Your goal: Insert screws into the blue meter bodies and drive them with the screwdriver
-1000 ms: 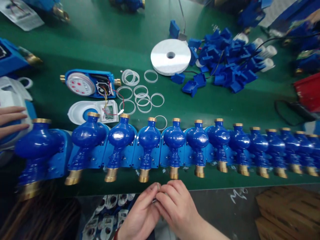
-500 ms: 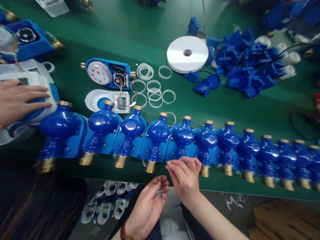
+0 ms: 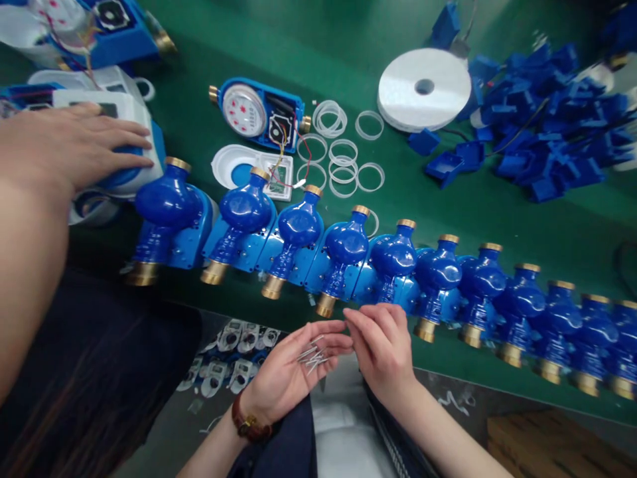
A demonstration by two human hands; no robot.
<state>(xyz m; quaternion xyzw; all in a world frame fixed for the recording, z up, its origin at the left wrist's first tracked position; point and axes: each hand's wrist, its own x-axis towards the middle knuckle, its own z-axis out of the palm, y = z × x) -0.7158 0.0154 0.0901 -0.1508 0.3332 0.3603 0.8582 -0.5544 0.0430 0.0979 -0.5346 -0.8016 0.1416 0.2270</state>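
Cupped palm up at the table's near edge, my left hand point(image 3: 303, 362) holds several thin metal pins point(image 3: 313, 355) lying loose across the palm. My right hand point(image 3: 381, 345) is closed in a pinch beside the left fingertips; what it pinches, if anything, is too small to make out. Just beyond the hands, blue water meter bodies point(image 3: 347, 242) with brass threaded ends lie in a row, their rounded undersides up. The body nearest my right hand point(image 3: 393, 255) has its lower end hidden behind the fingers.
At left, a co-worker's hand point(image 3: 99, 149) rests on a white and blue meter point(image 3: 144, 176). An opened meter point(image 3: 243, 109), clear rings point(image 3: 342, 153), a white tape roll point(image 3: 448, 83) and a heap of blue plastic parts point(image 3: 542, 126) lie farther back. Below is a cardboard box point(image 3: 537, 441).
My view has shifted, so the table items sit further right and higher. My left palm has opened out, showing the pins, and my right hand has come against its fingertips.
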